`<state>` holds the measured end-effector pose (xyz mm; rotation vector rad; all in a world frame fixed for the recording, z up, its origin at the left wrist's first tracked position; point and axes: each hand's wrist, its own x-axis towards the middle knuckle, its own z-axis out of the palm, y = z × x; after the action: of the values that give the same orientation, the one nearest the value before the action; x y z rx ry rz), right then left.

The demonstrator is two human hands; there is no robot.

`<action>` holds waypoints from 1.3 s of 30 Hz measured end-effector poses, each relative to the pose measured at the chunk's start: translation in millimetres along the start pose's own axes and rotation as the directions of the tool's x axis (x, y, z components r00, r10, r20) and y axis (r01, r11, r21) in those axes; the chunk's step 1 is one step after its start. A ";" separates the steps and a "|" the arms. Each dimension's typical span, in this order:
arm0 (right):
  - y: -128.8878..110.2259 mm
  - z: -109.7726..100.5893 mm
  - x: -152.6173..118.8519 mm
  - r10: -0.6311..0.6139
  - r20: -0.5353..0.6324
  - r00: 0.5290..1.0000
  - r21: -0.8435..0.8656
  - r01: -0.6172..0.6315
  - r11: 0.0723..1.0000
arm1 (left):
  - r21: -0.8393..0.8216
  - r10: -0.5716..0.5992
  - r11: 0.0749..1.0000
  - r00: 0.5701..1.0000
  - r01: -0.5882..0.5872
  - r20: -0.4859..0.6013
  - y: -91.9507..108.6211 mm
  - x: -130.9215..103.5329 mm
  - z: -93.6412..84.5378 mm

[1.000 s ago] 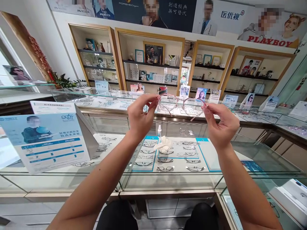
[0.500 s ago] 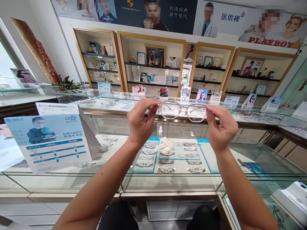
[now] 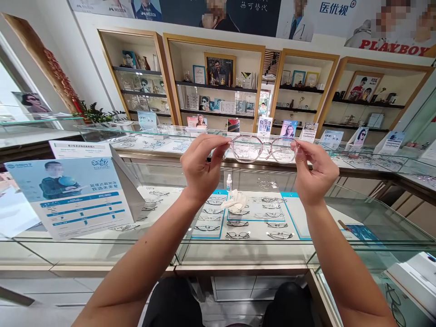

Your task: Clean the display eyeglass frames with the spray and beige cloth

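Observation:
A pair of eyeglasses with round lenses and a thin pinkish frame is held up in the air between my two hands. My left hand pinches its left end between thumb and fingers. At the other end, my right hand pinches the frame near the hinge. Both arms reach forward over the glass counter. Below the glasses, a crumpled whitish cloth lies on the counter top, with a small white spray bottle upright just behind it.
Rows of eyeglasses lie inside the glass display counter. On the left stands a blue-white folded sign; a white box is at lower right. A second glass counter with small standing cards runs behind, before wall shelves.
The glasses have turned slightly and shifted a little right and up, still pinched in both hands. The camera view has tilted a bit downward.

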<state>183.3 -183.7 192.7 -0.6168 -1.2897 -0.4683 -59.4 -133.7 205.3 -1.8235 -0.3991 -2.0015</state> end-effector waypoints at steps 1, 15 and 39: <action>-1.6 -0.4 -0.1 -0.008 -0.002 1.000 -0.015 0.008 1.000 | -0.008 0.002 1.000 1.000 -0.002 -0.007 -1.4 -0.3 0.6; 0.1 -9.0 -3.3 -0.023 -0.021 1.000 -0.119 0.021 0.993 | -0.154 -0.071 0.985 0.997 0.074 0.022 -0.4 -6.3 8.6; 27.6 3.2 -16.4 0.311 0.076 0.947 0.146 -0.319 0.936 | -0.133 -0.045 0.990 0.999 0.048 0.026 21.3 -9.2 7.5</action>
<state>194.8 -161.1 172.8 -0.6914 -1.2341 -0.0851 -42.1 -148.0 195.7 -1.9358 -0.3248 -2.0854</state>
